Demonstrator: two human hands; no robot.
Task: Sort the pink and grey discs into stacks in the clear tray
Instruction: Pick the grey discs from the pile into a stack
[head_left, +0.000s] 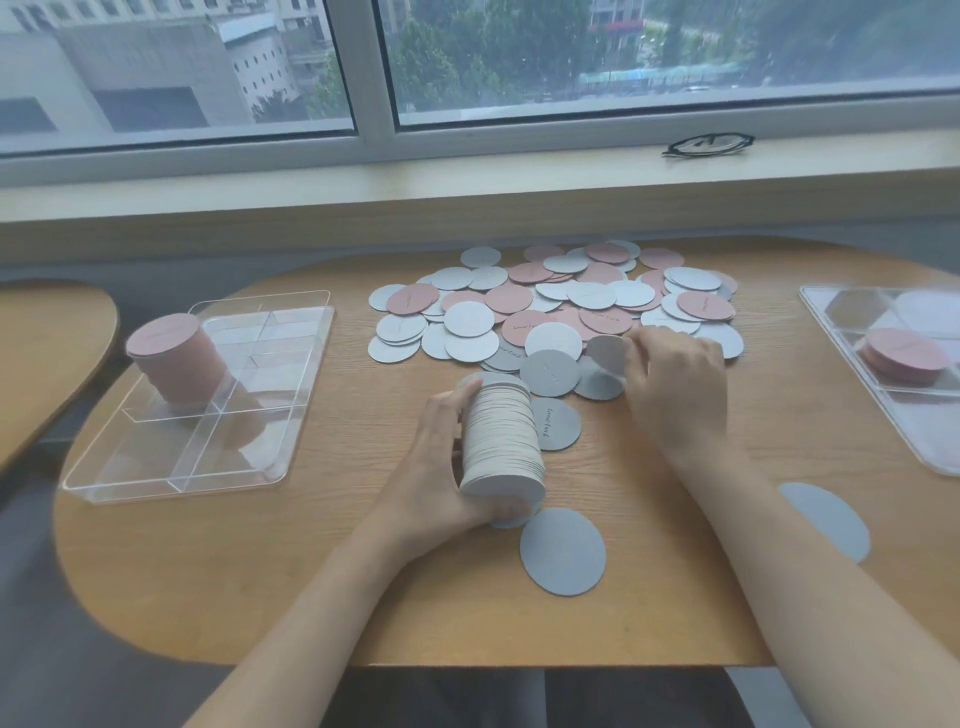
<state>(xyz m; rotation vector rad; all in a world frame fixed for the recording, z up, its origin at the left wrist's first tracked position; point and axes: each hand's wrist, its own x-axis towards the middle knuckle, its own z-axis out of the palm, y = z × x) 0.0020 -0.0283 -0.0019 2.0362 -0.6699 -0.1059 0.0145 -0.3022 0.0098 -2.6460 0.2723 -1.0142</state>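
Note:
A loose pile of pink and grey discs (566, 301) covers the far middle of the wooden table. My left hand (441, 457) grips a thick stack of grey discs (501, 441), tilted on its side above the table. My right hand (675, 384) pinches a single grey disc (605, 353) lifted at the pile's near edge. At the left stands the clear tray (156, 467) with dividers; a tall stack of pink discs (171, 358) stands in one of its far left compartments.
Single grey discs lie near me (563, 551), by my right forearm (831, 519) and beside the stack (558, 423). A second clear tray (935, 452) with a low pink stack (904, 356) sits at the right edge. Glasses (706, 143) rest on the windowsill.

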